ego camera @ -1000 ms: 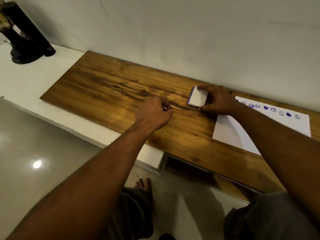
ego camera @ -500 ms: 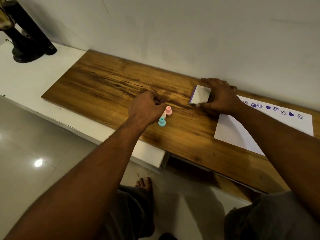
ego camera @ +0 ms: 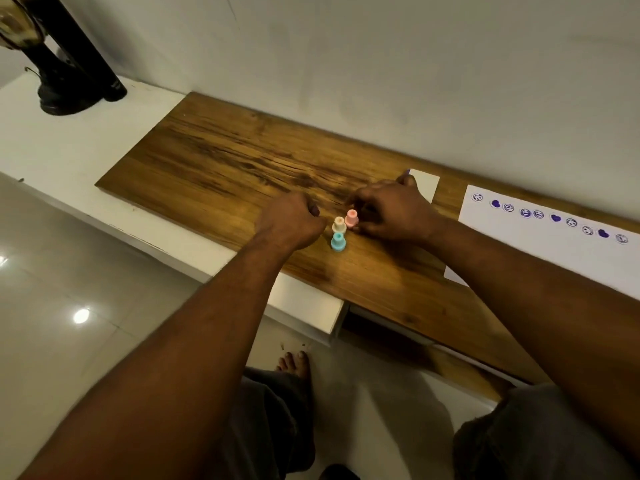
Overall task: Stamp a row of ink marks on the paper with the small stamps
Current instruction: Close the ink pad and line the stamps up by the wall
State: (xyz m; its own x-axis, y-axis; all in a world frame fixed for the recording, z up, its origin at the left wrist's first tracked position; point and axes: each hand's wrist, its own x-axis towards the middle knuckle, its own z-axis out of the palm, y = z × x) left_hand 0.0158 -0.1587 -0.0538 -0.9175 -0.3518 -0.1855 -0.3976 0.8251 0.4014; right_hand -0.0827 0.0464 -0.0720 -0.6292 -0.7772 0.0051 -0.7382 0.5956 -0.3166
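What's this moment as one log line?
pink stamp, cream stamp, blue stamp upright on wooden board | left hand curled beside them | right hand at pink stamp, grip unclear | paper stamped

Plain pale wall (ego camera: pixel 381 64) rises directly behind a long wood-grain tabletop (ego camera: pixel 225 161), whose left end overlaps a white ledge (ego camera: pixel 69 150) extending further left. A dark, glossy object (ego camera: pixel 72 71), cut off by the frame edge, stands on the ledge against the wall. Below, a pale, glossy tiled floor (ego camera: pixel 52 271) carries a bright round glare spot (ego camera: pixel 81 316). Lighting is dim and warm.
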